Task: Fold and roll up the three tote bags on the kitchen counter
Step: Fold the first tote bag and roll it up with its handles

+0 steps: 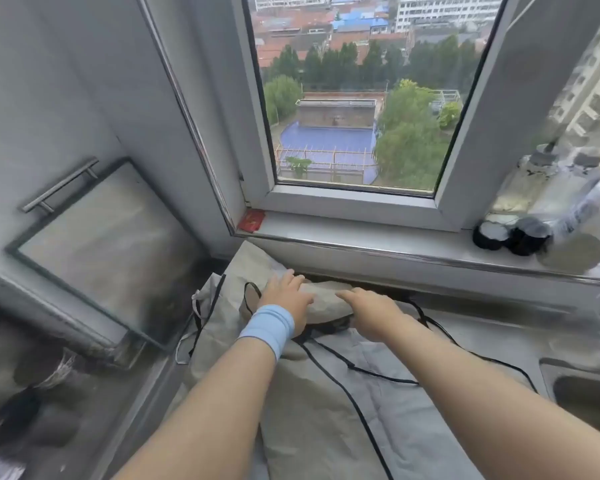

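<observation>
Rolled tote bag (pixel 326 301) lay at the counter's (pixel 482 329) far edge, under the sill (pixel 361 233) | left hand (pixel 284 294) and right hand (pixel 368 311) pressed it flat-fingered, neither clasping | risk: roll could spring open if pressure eased; loose black straps (pixel 354 403) might snag.

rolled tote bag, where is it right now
Head view, centre: the rolled tote bag lies just below the window sill, under the left hand and right hand.

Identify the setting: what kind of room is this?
Most likely a home kitchen, high in an apartment block: a steel sink set in the counter, a glass-door appliance with a bar handle, and a window overlooking rooftops far below.
</observation>
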`<act>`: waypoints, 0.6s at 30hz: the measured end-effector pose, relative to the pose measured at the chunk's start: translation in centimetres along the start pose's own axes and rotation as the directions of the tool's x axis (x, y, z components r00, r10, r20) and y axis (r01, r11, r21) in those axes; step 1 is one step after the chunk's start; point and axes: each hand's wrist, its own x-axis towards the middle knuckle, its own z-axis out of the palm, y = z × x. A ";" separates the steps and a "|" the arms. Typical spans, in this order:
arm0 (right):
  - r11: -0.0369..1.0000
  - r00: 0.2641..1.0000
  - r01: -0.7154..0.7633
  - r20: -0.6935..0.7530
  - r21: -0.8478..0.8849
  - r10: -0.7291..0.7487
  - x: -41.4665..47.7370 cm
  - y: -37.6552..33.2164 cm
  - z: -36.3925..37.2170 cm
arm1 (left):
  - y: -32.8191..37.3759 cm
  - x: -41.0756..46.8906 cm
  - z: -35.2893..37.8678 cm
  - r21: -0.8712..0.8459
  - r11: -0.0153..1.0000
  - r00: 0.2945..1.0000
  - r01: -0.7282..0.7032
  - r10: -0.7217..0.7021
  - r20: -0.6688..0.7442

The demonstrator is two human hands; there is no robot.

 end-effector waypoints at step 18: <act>0.960 0.921 -0.280 0.288 0.017 0.263 0.6 -2.1 0.7 | -4.8 5.1 2.7 -0.331 0.924 0.955 -0.191 0.253 0.156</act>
